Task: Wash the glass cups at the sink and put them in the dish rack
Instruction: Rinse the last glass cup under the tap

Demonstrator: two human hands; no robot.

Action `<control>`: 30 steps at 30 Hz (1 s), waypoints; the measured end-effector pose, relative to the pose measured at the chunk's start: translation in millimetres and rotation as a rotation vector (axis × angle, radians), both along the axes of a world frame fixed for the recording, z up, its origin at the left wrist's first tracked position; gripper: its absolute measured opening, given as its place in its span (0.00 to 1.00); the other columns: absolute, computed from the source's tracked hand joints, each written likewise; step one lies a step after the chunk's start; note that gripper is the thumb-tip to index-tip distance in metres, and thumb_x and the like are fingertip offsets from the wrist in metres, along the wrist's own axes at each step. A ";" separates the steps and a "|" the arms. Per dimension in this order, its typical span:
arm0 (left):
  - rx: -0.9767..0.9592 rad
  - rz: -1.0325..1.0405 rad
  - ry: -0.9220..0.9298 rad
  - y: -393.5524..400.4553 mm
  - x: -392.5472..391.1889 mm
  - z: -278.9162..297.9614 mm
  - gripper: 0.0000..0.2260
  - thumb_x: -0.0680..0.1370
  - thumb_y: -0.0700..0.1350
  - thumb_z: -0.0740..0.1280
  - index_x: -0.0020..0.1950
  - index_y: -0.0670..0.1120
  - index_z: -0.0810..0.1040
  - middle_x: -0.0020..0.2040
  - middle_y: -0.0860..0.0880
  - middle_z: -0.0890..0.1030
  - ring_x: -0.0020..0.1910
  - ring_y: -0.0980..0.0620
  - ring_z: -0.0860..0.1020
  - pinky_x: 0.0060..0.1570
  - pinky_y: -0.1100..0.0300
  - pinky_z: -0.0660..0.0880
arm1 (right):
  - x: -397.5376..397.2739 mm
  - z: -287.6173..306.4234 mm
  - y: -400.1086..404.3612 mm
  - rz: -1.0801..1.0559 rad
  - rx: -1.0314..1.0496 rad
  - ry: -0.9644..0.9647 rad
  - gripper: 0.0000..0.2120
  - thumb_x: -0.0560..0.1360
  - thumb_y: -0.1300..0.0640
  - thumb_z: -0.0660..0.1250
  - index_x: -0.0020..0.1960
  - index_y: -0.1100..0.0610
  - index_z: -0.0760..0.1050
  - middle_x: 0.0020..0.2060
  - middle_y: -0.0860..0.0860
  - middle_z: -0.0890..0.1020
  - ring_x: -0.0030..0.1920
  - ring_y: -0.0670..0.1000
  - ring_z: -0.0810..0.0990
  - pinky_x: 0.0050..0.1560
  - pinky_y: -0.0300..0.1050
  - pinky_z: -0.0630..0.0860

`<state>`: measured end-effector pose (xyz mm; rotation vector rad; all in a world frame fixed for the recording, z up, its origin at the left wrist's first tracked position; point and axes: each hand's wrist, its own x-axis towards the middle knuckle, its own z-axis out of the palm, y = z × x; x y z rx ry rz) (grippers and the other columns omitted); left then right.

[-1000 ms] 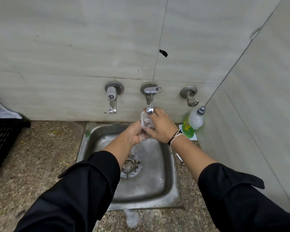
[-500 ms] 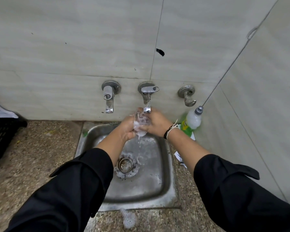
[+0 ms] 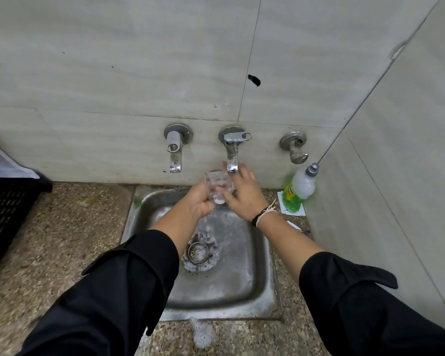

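Observation:
A small clear glass cup (image 3: 217, 186) is held over the steel sink (image 3: 244, 276), just below the spout of the middle tap (image 3: 231, 156). My left hand (image 3: 198, 201) grips the cup from the left and below. From the right, my right hand (image 3: 244, 196) holds the cup, its fingers reaching up past the spout. Water runs down into the basin around the drain (image 3: 197, 253). The black dish rack (image 3: 3, 214) stands on the counter at the far left, partly cut off by the frame.
A left tap (image 3: 175, 150) and a right valve (image 3: 294, 146) are fixed to the tiled wall. A green dish soap bottle (image 3: 298, 191) leans in the right corner. Speckled stone counter (image 3: 70, 232) surrounds the sink. A blob of foam (image 3: 202, 335) lies at the sink's front edge.
The cup has tilted, its mouth now pointing up and left. My right hand's fingers have loosened and slid up beside the spout. The camera has shifted slightly.

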<state>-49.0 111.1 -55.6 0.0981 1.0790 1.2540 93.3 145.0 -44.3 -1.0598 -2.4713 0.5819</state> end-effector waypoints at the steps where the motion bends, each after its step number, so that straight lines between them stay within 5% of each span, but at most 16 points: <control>1: 0.007 0.012 -0.019 0.8 -0.6 -1.6 0.05 0.83 0.38 0.64 0.53 0.39 0.80 0.47 0.41 0.81 0.40 0.47 0.82 0.38 0.55 0.83 | -0.7 4.4 2.5 -0.050 -0.164 0.035 0.31 0.78 0.42 0.63 0.77 0.55 0.64 0.70 0.58 0.71 0.70 0.59 0.69 0.71 0.55 0.67; 4: -0.007 0.072 -0.084 3.7 -0.3 1.3 0.06 0.81 0.33 0.64 0.53 0.36 0.80 0.45 0.39 0.83 0.38 0.46 0.84 0.39 0.55 0.84 | -4.2 20.6 3.7 -0.108 -0.513 0.201 0.26 0.78 0.50 0.67 0.74 0.49 0.66 0.65 0.52 0.78 0.64 0.52 0.77 0.66 0.51 0.73; 7: 0.021 0.077 -0.148 5.3 1.7 6.3 0.06 0.82 0.33 0.63 0.51 0.34 0.80 0.42 0.37 0.84 0.36 0.45 0.85 0.42 0.55 0.84 | -10.5 27.1 1.0 -0.173 -0.608 0.260 0.23 0.78 0.56 0.66 0.72 0.47 0.69 0.61 0.47 0.80 0.60 0.49 0.79 0.62 0.47 0.75; 10: -0.045 0.075 -0.163 5.9 -0.4 8.1 0.11 0.83 0.35 0.62 0.44 0.33 0.80 0.37 0.37 0.84 0.31 0.45 0.85 0.36 0.55 0.84 | -16.6 21.4 7.0 -0.274 -0.652 0.262 0.16 0.71 0.48 0.67 0.58 0.35 0.74 0.54 0.45 0.84 0.55 0.50 0.83 0.60 0.55 0.79; 17: -0.139 -0.107 -0.042 0.5 -6.5 3.6 0.11 0.84 0.41 0.65 0.50 0.35 0.82 0.42 0.37 0.85 0.35 0.43 0.86 0.38 0.52 0.85 | -23.1 21.4 21.1 -0.434 -0.707 0.248 0.12 0.69 0.51 0.64 0.44 0.55 0.83 0.41 0.52 0.87 0.46 0.55 0.85 0.53 0.54 0.81; 20: -0.159 -0.205 0.043 -2.0 -9.1 4.6 0.13 0.85 0.44 0.65 0.51 0.36 0.83 0.45 0.39 0.86 0.37 0.46 0.86 0.35 0.55 0.84 | -28.6 28.3 21.0 -0.499 -0.731 0.189 0.11 0.68 0.50 0.63 0.37 0.56 0.80 0.33 0.55 0.83 0.36 0.59 0.81 0.39 0.50 0.77; 25: -0.029 -0.078 0.257 -2.0 -20.4 6.1 0.08 0.82 0.36 0.65 0.59 0.45 0.80 0.44 0.43 0.85 0.35 0.48 0.83 0.31 0.58 0.80 | -34.4 35.7 20.6 -0.601 -1.100 0.212 0.06 0.79 0.60 0.64 0.44 0.59 0.75 0.35 0.57 0.77 0.29 0.54 0.75 0.26 0.38 0.73; 30: 0.031 -0.038 0.253 -2.0 -26.1 2.1 0.12 0.78 0.27 0.64 0.54 0.42 0.80 0.40 0.42 0.85 0.34 0.45 0.84 0.30 0.54 0.82 | -38.5 31.1 16.5 -0.567 -1.103 0.243 0.05 0.78 0.60 0.63 0.47 0.59 0.77 0.39 0.58 0.80 0.28 0.54 0.77 0.28 0.42 0.76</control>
